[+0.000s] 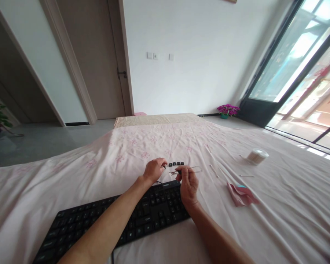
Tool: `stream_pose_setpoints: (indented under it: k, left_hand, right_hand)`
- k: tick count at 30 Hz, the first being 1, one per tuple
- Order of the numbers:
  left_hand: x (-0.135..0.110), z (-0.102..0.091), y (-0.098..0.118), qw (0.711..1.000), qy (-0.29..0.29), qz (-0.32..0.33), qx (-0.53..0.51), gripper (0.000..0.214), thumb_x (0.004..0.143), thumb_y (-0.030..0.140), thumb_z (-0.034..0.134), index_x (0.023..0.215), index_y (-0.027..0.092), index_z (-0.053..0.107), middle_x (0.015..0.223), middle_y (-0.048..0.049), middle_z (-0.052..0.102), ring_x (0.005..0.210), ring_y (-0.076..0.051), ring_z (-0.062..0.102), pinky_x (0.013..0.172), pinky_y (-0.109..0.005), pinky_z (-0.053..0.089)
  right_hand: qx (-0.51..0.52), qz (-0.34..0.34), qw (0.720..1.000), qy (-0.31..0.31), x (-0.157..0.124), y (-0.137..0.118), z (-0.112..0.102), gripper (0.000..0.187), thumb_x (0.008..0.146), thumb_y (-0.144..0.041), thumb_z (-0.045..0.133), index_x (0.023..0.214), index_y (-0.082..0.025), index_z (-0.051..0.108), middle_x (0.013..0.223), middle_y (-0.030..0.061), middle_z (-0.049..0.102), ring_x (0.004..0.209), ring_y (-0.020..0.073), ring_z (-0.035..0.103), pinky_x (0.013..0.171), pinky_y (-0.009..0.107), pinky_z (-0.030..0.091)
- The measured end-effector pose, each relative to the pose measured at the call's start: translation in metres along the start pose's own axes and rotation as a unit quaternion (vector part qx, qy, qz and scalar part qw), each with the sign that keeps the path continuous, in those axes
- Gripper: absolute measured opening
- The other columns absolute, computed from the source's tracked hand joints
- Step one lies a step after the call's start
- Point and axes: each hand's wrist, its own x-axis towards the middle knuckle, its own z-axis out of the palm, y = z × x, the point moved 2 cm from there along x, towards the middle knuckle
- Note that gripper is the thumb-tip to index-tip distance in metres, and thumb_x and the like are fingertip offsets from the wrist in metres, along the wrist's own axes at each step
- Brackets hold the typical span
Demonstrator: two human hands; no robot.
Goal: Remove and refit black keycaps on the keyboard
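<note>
A black keyboard [143,211] lies at a slant on the pink flowered sheet, partly hidden under my forearms. Beyond its back edge, my left hand [154,170] is closed in a pinch around a small black keycap [164,167]. Just to the right, several loose black keycaps [176,164] lie in a short row on the sheet. My right hand [189,183], above the keyboard's right end, has its fingers closed on a wire keycap puller [196,169]. One wire loop sticks out to the right, and its other end points left toward my left hand.
To the right lie a clear round tub of cotton swabs [257,156], loose swabs [214,171] and a crumpled pink cloth or packet [242,194]. The keyboard's cable [112,256] runs toward me. A door, a wall, a pot of purple flowers [227,110] and a glass door stand beyond.
</note>
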Motion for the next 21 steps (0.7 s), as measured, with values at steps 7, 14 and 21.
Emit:
stream_pose_setpoints:
  k: [7,14,21]
  left_hand:
    - [0.007,0.006,0.004,0.999,-0.017,0.021,0.042,0.024,0.078,0.01,0.056,0.095,0.023,0.065,0.098,-0.0005,0.069,0.089,-0.015,0.063,0.076,-0.023,0.045]
    - [0.003,-0.004,0.008,0.998,-0.015,0.027,0.06,0.013,0.081,0.018,0.06,0.091,0.023,0.065,0.096,-0.0011,0.067,0.089,-0.016,0.062,0.077,-0.025,0.044]
    - [-0.036,-0.036,0.006,1.0,0.016,0.014,-0.008,0.017,0.086,0.033,0.054,0.085,0.022,0.068,0.088,-0.0005,0.068,0.081,-0.015,0.061,0.073,-0.024,0.043]
  right_hand:
    - [0.01,-0.01,1.0,-0.025,-0.003,-0.001,0.002,0.031,0.094,-0.042,0.043,0.083,-0.018,0.06,0.062,-0.0023,0.052,0.054,0.0107,0.047,0.052,0.024,0.039]
    - [0.006,-0.032,0.998,-0.052,-0.004,-0.005,0.0,0.03,0.094,-0.041,0.042,0.083,-0.018,0.059,0.062,-0.0021,0.052,0.054,0.011,0.048,0.052,0.025,0.04]
    - [-0.028,-0.061,0.969,-0.24,-0.012,-0.018,0.006,0.029,0.094,-0.038,0.044,0.08,-0.019,0.061,0.064,-0.0013,0.053,0.055,0.0116,0.05,0.056,0.025,0.042]
